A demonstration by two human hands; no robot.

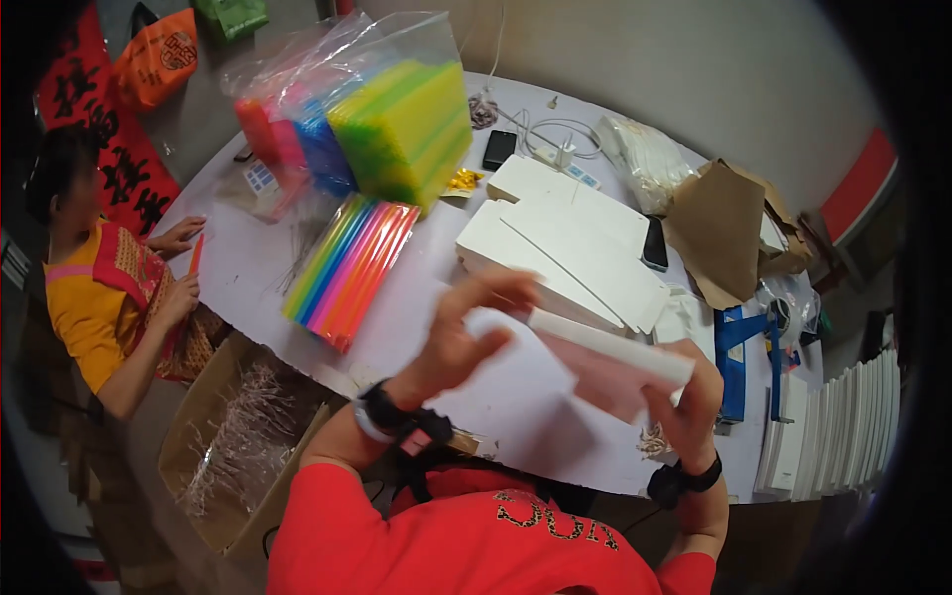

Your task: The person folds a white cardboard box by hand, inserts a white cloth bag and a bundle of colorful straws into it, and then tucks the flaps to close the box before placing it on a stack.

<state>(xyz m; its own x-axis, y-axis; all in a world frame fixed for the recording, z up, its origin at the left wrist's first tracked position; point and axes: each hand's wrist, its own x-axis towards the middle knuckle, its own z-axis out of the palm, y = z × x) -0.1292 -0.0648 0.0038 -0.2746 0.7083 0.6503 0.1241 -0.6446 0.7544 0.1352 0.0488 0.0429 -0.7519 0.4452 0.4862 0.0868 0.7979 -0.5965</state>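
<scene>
Your right hand pinches right end of white carton between thumb and fingers. Your left hand beside its left end, thumb and fingers parted, blurred; contact: cannot tell. Carton above table, on your side of white boxes.

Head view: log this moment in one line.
right hand: grips white rectangular cardboard piece | left hand: open, near its left end, contact unclear | beyond: white cardboard boxes
</scene>
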